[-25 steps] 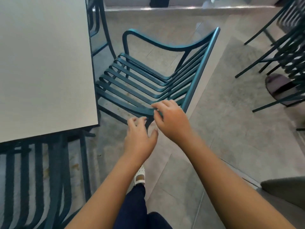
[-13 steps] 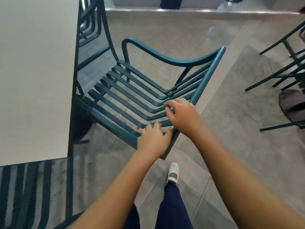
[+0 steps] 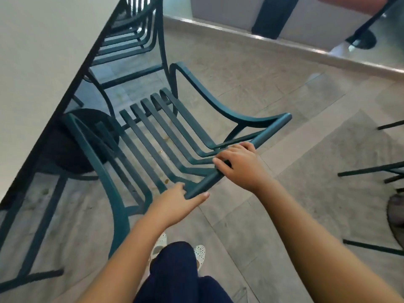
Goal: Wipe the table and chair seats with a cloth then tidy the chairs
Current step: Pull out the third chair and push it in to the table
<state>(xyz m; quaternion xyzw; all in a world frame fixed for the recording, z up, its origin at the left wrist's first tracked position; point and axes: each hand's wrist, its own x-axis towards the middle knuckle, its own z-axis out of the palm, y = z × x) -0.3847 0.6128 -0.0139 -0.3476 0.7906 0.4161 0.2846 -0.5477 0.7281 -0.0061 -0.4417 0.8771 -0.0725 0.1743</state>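
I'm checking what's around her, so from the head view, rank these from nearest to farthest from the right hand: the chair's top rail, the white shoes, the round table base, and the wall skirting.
From the right hand:
1. Top rail, gripped by it.
2. White shoes, below, by the legs.
3. Round table base, left, under the table.
4. Wall skirting, top, far side.

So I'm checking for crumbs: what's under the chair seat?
Through the chair slats, grey floor tiles with small yellowish specks show. The slats and the table's dark base cover the rest.
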